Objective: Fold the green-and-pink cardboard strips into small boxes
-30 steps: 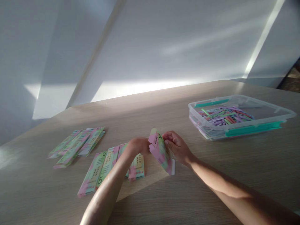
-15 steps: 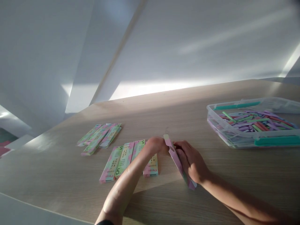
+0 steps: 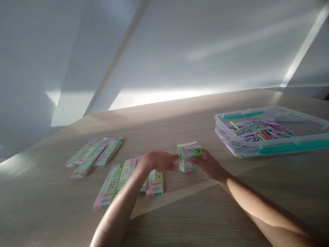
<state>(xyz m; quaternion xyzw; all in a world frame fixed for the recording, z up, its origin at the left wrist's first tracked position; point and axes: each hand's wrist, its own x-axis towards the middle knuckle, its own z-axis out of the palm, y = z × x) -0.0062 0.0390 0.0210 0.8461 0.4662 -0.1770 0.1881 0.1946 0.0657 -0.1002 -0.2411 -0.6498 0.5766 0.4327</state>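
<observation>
My right hand (image 3: 208, 164) grips a small pastel carton (image 3: 190, 159) above the table, its thumb across the printed front with the "5". The carton is squared out, and its top flap stands up. My left hand (image 3: 161, 161) is at the carton's left side, fingers partly spread, a fingertip at or very near its edge. Beneath my left wrist and forearm lies a row of long printed cartons (image 3: 109, 185), partly covered by the arm. Farther left, several more flat pastel cartons (image 3: 94, 154) lie in an overlapping pile.
On the right stands a clear plastic bin (image 3: 239, 151) with teal clips, holding many short coloured sticks or tubes (image 3: 262, 130). Everything rests on a wood-grain table (image 3: 195, 212). A pale wall (image 3: 180, 51) rises behind the table's far edge.
The carton was flattened and edge-on between my hands; now it is opened out into a box shape and turned front toward me. My left hand has drawn slightly left. The view has shifted right.
</observation>
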